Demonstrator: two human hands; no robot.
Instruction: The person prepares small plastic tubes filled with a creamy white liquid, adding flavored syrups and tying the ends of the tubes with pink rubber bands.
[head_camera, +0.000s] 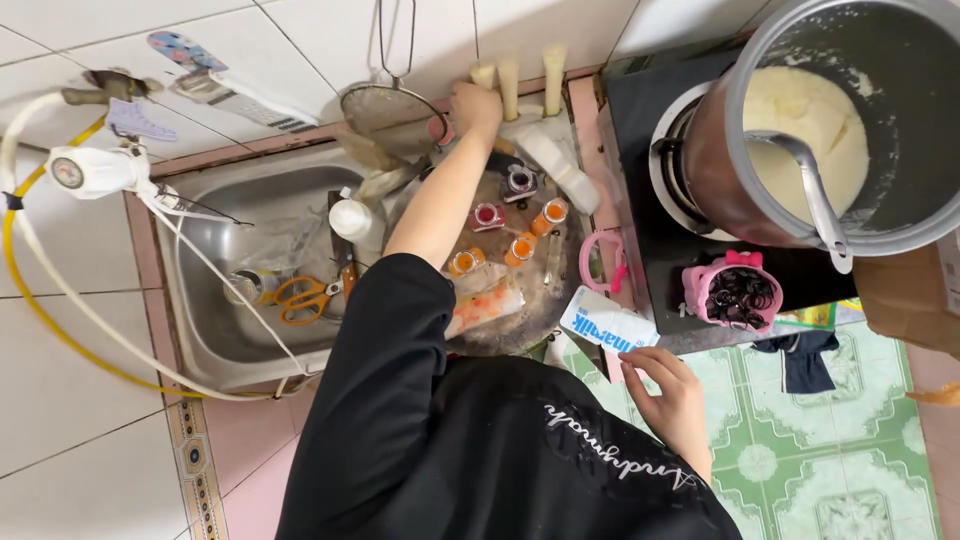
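My left hand (475, 105) reaches to the back of the counter by the wall. Its fingers are curled at the base of the leftmost of three cream-coloured upright handles (510, 80); it seems to grip that one. A wire strainer (385, 105) lies just left of it. My forearm passes over a round dark tray (520, 320) carrying several small bottles with orange and red caps (520, 245). My right hand (665, 395) is low at the counter's front edge, fingers loosely spread, fingertips touching a white and blue carton (605, 325).
A steel sink (210, 330) at left holds orange-handled scissors (305, 298) and a white bottle (352, 218). A tap with a yellow hose (90, 170) stands beside it. At right, a large pot of creamy liquid (800, 110) with a ladle (815, 190) sits on a black stove. A pink basket (735, 290) holds black bands.
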